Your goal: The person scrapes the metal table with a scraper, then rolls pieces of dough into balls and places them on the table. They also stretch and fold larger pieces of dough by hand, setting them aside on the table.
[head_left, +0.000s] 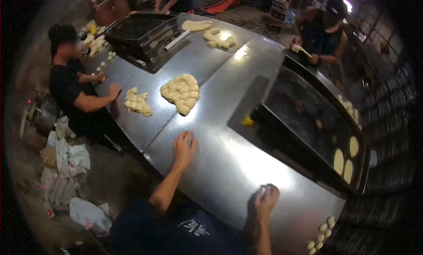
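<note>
My left hand rests on the shiny metal table, its fingers curled down toward the surface. Farther right, my right hand is also closed against the metal, with its shadow beside it. Whatever lies under either palm is hidden. Beyond my left hand sits a large lumpy mound of pale dough. To its left is a smaller ragged piece of dough. Several small dough balls lie in rows near the table corner, below and right of my right hand.
A dark tray with flat dough pieces stands at right. Another dark tray and a white rod are at the far left. Co-workers stand left, right and at the far end. More dough lies farther up.
</note>
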